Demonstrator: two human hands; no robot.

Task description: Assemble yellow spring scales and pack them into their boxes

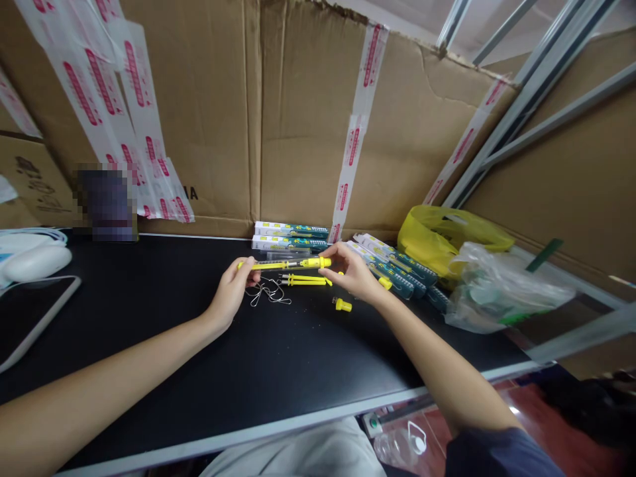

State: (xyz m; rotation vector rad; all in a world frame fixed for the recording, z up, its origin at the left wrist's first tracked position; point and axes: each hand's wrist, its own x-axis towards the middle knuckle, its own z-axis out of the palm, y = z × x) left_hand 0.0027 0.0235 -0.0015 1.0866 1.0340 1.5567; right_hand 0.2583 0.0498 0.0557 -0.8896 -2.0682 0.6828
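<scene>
Between my two hands, a slim clear tube with yellow parts inside is held level above the black table. My left hand pinches its left end. The fingers of my right hand close on the yellow cap at its right end. Just below the tube lie yellow sticks with metal tips. Bent metal wire loops rest beside my left fingers. A loose yellow cap lies below my right hand, and another yellow piece is right of it.
Printed narrow boxes stand in a stack at the back and in a pile at the right. Beyond are a yellow bag and a clear plastic bag. A tablet-like device lies left. Cardboard walls the back.
</scene>
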